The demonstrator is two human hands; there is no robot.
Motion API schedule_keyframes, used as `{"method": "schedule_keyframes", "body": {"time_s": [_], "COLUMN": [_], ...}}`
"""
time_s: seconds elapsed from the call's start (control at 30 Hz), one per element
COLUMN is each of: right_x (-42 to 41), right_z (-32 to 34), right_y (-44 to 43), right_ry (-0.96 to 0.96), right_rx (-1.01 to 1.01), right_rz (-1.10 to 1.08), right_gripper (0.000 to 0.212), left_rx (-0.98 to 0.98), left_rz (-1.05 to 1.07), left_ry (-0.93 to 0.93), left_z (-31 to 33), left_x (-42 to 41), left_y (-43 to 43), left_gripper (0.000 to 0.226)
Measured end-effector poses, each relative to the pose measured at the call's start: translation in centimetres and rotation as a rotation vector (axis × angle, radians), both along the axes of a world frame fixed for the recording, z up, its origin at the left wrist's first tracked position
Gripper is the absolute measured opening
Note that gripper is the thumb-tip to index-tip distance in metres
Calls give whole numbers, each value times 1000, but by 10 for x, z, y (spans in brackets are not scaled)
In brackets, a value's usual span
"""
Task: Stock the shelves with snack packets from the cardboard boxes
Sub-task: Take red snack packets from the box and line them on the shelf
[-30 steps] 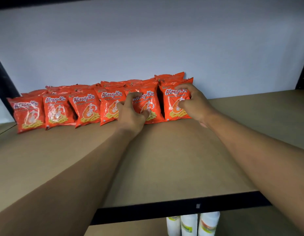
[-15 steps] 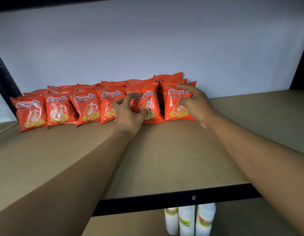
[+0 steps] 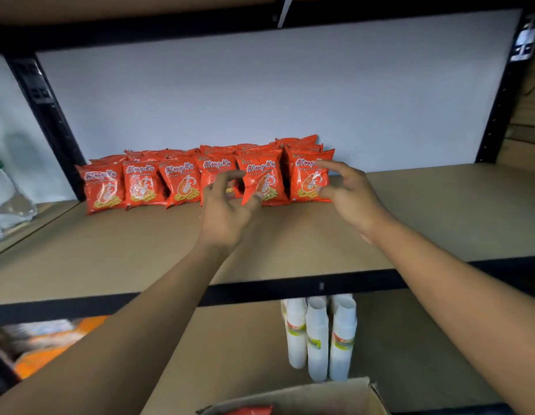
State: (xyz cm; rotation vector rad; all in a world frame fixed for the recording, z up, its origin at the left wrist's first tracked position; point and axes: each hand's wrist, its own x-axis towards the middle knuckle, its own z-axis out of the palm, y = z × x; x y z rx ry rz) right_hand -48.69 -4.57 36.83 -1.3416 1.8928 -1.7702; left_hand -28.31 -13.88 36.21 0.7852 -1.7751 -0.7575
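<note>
We saw the prawn cracker packets (image 3: 182, 181) standing upright in a row at the back of the shelf (image 3: 439, 211). Their fronts faced us and their long axes were vertical. Bare board lay open in front and to the right. Our left hand (image 3: 227, 211) and right hand (image 3: 350, 199) hovered at the two rightmost packets, each grip apart with loose fingers. Below, a cardboard box (image 3: 305, 396) held a red packet (image 3: 251, 410).

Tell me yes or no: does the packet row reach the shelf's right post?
No: the packet row ends mid-shelf, with bare shelf board from there to the right post.
</note>
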Motion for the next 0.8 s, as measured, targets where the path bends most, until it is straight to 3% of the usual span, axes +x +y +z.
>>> {"method": "schedule_keyframes", "body": {"time_s": [0.13,0.33,0.47,0.8], "right_x": [46,108,135,153], "right_z": [8,-6,-35,-142], "right_y": [53,121,152,182], "right_ry": [-7,7,-35,-94], "right_rx": [-14,36,120,438], "right_rz": [150,266,341,371], "right_gripper": [39,31,30,25], "left_rx": [45,154,178,445], "left_rz": [-81,-217,-212,-209], "left_ry": [75,-1,-98,-333], "left_z": [0,-27,-60,-153], "left_x": [30,82,112,154], "left_y": [57,128,156,179], "left_gripper": [32,17,22,19]}}
